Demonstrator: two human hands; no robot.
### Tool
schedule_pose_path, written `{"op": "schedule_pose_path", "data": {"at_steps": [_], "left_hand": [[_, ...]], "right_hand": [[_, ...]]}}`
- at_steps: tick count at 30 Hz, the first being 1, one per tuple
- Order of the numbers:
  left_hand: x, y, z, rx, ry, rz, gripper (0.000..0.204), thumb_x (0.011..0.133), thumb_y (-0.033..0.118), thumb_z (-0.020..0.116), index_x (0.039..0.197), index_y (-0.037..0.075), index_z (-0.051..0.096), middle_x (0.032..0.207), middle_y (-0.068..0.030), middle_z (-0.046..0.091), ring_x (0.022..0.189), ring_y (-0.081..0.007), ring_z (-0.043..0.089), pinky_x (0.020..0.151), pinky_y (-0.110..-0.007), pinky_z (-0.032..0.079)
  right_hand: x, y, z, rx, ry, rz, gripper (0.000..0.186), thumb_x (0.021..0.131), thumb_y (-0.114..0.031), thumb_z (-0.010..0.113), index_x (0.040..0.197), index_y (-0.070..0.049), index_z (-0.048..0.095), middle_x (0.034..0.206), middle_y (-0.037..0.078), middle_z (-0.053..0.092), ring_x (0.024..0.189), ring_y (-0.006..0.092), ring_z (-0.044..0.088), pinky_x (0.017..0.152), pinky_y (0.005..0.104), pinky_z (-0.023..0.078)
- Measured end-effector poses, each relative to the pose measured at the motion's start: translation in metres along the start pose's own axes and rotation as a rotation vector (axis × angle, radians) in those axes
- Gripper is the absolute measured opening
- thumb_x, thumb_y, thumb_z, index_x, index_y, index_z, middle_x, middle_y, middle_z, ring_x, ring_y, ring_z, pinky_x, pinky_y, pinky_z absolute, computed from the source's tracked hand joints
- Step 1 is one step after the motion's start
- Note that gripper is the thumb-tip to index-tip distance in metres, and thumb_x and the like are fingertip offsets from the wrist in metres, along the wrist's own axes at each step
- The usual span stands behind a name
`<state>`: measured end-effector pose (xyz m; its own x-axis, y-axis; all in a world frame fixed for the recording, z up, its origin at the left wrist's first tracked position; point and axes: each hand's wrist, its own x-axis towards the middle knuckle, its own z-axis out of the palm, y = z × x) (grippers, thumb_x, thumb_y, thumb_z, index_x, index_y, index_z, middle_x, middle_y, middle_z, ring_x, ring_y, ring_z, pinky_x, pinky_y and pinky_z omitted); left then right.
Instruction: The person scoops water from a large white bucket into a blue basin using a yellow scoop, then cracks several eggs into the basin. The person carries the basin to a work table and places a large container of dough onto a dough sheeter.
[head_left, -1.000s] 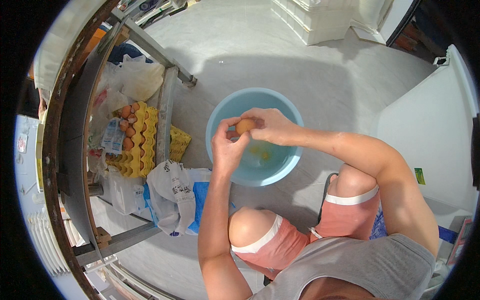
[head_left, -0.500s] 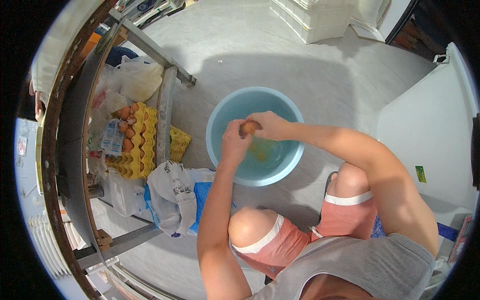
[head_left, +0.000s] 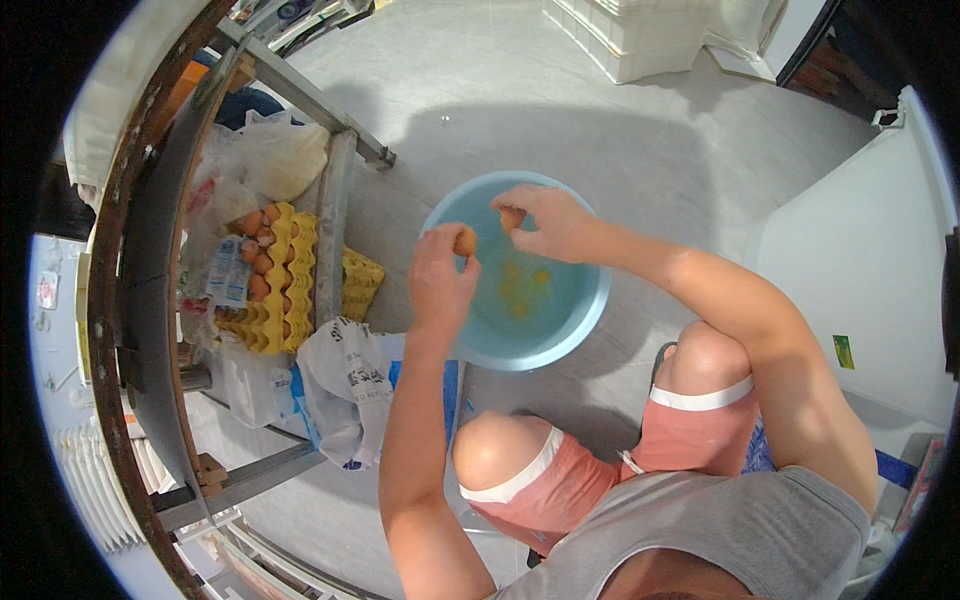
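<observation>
A light blue basin (head_left: 583, 325) stands on the floor before my knees, with several yellow yolks (head_left: 520, 290) in it. Over its left side my left hand (head_left: 443, 275) pinches a piece of brown eggshell (head_left: 465, 241). My right hand (head_left: 553, 222), over the far part of the basin, is closed on another brown eggshell piece (head_left: 511, 219). The two hands are apart, and both shells are held above the yolks.
To the left a metal-framed shelf (head_left: 340, 200) holds yellow egg trays (head_left: 290, 260) with brown eggs and shells, next to plastic bags (head_left: 285, 155). A white and blue bag (head_left: 345, 375) lies nearer me. White boxes (head_left: 640, 40) stand far back; a white chest-like cabinet (head_left: 850, 240) is at right.
The hands were together on one egg over the basin. Now they have parted, each with a piece of shell, and more yolks show in the basin.
</observation>
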<state>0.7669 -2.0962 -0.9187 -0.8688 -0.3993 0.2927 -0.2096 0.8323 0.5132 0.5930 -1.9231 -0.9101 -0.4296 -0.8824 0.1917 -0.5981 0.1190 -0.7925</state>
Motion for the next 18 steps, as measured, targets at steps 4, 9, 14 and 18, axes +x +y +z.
{"op": "schedule_pose_path", "data": {"at_steps": [4, 9, 14, 18], "left_hand": [[0.007, 0.016, -0.022, -0.711, -0.043, -0.504, 0.050, 0.088, 0.009, 0.080, 0.136, 0.005, 0.065, 0.127, -0.0082, 0.072, 0.111, -0.0212, 0.069, 0.091, -0.037, 0.057], [0.004, 0.012, -0.017, -1.148, -0.114, -0.582, 0.051, 0.091, 0.012, 0.080, 0.139, 0.004, 0.066, 0.128, -0.0092, 0.072, 0.114, -0.0192, 0.068, 0.092, -0.037, 0.057], [-0.001, 0.011, -0.018, -1.230, -0.178, -0.549, 0.052, 0.091, 0.012, 0.079, 0.140, 0.003, 0.065, 0.129, -0.0102, 0.072, 0.116, -0.0212, 0.069, 0.094, -0.036, 0.057], [0.004, 0.015, -0.024, -1.137, -0.282, -0.420, 0.063, 0.087, 0.009, 0.080, 0.147, -0.001, 0.059, 0.135, -0.0153, 0.069, 0.119, -0.0253, 0.068, 0.101, -0.039, 0.056]], "right_hand": [[-0.001, -0.020, -0.014, 0.225, -0.038, 0.103, 0.053, 0.089, -0.022, 0.072, 0.137, 0.000, 0.069, 0.128, 0.019, 0.071, 0.119, 0.0319, 0.069, 0.107, 0.0423, 0.054], [-0.002, -0.034, -0.015, 0.365, -0.107, 0.062, 0.053, 0.092, -0.026, 0.073, 0.140, -0.004, 0.069, 0.131, 0.018, 0.067, 0.120, 0.0310, 0.066, 0.106, 0.0432, 0.053], [0.002, -0.034, -0.008, 0.351, -0.157, 0.038, 0.051, 0.097, -0.028, 0.072, 0.144, -0.009, 0.068, 0.133, 0.017, 0.066, 0.120, 0.0299, 0.065, 0.105, 0.0423, 0.053], [-0.001, -0.012, -0.004, 0.378, -0.123, -0.006, 0.053, 0.098, -0.025, 0.072, 0.147, -0.007, 0.065, 0.135, 0.015, 0.066, 0.119, 0.0252, 0.067, 0.106, 0.0400, 0.053]]}}
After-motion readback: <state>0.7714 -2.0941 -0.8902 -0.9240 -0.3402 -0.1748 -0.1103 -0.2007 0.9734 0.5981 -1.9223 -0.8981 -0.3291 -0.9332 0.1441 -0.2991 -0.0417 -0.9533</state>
